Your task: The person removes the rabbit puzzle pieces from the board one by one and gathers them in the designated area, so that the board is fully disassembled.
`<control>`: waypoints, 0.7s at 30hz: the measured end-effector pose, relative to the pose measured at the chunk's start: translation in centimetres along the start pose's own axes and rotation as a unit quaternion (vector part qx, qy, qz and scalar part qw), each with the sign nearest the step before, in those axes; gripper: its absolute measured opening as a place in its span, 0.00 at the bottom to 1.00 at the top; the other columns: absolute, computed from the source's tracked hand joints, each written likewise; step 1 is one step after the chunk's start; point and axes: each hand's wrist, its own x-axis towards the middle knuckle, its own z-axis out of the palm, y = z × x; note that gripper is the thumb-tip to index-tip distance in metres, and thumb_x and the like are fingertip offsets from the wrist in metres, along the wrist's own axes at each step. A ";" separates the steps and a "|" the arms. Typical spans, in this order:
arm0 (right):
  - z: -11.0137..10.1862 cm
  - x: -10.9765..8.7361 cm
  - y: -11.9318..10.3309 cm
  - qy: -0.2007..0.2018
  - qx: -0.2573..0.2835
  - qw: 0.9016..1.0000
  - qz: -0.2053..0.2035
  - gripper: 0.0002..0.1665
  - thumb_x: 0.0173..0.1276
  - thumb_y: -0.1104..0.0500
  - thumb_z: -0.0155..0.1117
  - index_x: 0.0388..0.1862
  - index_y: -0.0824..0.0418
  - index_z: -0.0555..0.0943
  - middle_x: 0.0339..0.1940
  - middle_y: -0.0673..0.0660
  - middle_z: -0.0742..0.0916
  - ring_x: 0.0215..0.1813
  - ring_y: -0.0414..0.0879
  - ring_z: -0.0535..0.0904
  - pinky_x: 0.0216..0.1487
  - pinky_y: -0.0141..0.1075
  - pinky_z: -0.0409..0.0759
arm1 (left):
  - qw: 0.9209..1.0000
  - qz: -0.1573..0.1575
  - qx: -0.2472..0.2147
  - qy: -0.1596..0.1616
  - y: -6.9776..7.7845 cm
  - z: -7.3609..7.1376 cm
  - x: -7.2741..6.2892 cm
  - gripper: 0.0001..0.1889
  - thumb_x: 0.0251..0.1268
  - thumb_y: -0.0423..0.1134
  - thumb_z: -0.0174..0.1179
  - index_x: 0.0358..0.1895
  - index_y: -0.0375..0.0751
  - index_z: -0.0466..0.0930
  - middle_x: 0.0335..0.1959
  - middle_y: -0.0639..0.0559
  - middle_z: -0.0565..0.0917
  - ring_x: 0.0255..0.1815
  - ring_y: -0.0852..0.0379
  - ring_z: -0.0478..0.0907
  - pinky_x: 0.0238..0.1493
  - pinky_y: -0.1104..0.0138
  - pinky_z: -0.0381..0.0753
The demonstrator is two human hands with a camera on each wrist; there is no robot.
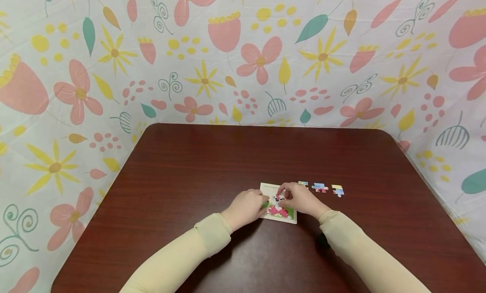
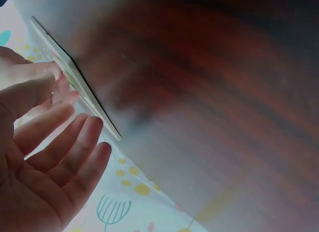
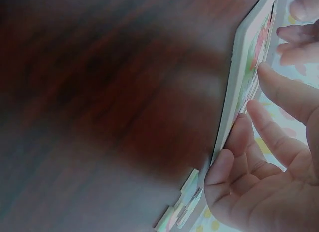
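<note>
A small jigsaw puzzle board (image 1: 278, 220) with a pale frame lies flat on the table, pink and green picture parts showing inside it. My left hand (image 1: 247, 206) is at the board's left side, fingertips at its edge and over a green part of the picture. In the left wrist view its fingers (image 2: 75, 152) are loosely bent beside the frame. My right hand (image 1: 301, 198) reaches over the board's right side. Its thumb and index finger pinch a puzzle piece (image 1: 279, 198) at the picture; the other fingers (image 3: 219, 164) rest by the frame's edge.
Loose puzzle pieces lie beyond my right hand: a blue and pink one (image 1: 320, 187), a yellow and blue one (image 1: 337, 190), and one partly behind the hand (image 1: 303, 183). The dark brown table (image 1: 182, 170) reaches back to a flower-patterned cloth (image 1: 243, 94).
</note>
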 end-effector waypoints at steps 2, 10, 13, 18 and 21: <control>0.0 0.0 0.1 -0.001 0.004 1.000 0.001 0.17 0.56 0.58 0.72 0.42 0.61 0.79 0.23 0.52 0.76 0.23 0.42 0.69 0.23 0.33 0.68 | 1.000 -0.004 -0.004 -0.016 0.0 0.0 0.0 0.06 0.57 0.45 0.66 0.32 0.49 0.84 0.28 0.57 0.80 0.30 0.59 0.79 0.31 0.67 0.78; 0.1 0.2 0.5 0.008 0.001 1.000 -0.002 0.17 0.55 0.58 0.73 0.41 0.61 0.80 0.22 0.51 0.76 0.23 0.42 0.69 0.23 0.32 0.67 | 1.000 -0.010 -0.007 -0.017 0.1 0.1 0.1 0.05 0.56 0.44 0.66 0.30 0.49 0.83 0.26 0.57 0.78 0.28 0.60 0.78 0.29 0.69 0.76; 0.1 0.2 0.4 0.007 0.000 1.000 -0.008 0.17 0.55 0.59 0.73 0.41 0.61 0.80 0.21 0.51 0.76 0.22 0.41 0.68 0.23 0.32 0.67 | 1.000 -0.008 0.002 -0.017 0.1 0.1 0.2 0.05 0.55 0.44 0.66 0.31 0.49 0.82 0.26 0.57 0.78 0.28 0.60 0.78 0.28 0.69 0.77; 0.1 0.3 0.4 0.006 -0.001 1.000 -0.012 0.15 0.55 0.60 0.73 0.40 0.61 0.80 0.21 0.51 0.75 0.21 0.41 0.67 0.22 0.31 0.65 | 0.999 -0.011 -0.002 -0.033 0.0 0.2 0.3 0.04 0.54 0.41 0.66 0.33 0.51 0.84 0.27 0.58 0.78 0.27 0.62 0.77 0.28 0.70 0.76; 0.1 0.3 0.4 0.005 -0.002 1.000 -0.014 0.15 0.55 0.60 0.73 0.40 0.60 0.80 0.21 0.51 0.75 0.21 0.41 0.67 0.22 0.31 0.65 | 0.999 -0.014 -0.004 -0.038 0.0 0.2 0.5 0.02 0.54 0.42 0.67 0.31 0.52 0.84 0.26 0.58 0.78 0.27 0.63 0.76 0.28 0.70 0.76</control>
